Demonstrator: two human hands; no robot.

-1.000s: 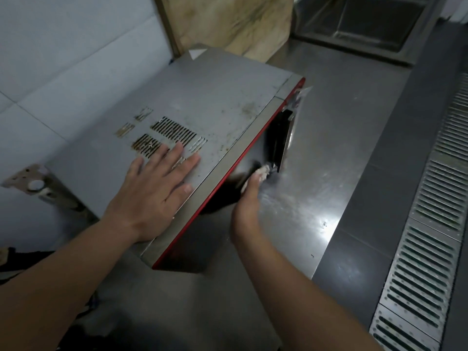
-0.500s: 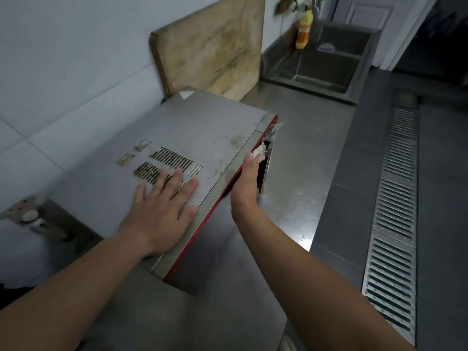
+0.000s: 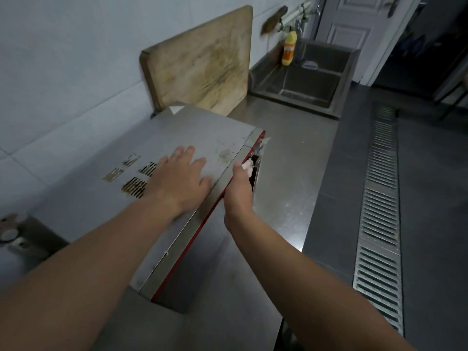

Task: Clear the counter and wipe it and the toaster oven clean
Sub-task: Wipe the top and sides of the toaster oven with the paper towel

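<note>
Toaster oven (image 3: 197, 138) on the steel worktop (image 3: 286, 198), near the tiled wall, just in front of the leaning cutting board (image 3: 202, 62). Left hand (image 3: 177, 181) flat on the oven's top, fingers straight and spread, steadying. Right hand (image 3: 239, 188) at the red front edge, curled round a pale wad, probably a cloth (image 3: 248, 166), by the dark handle. Risks: oven sliding on slick steel if the bracing slackens; wad snagging on the handle; stain on top missed; knuckles scraping the metal edge under hard rubbing.
</note>
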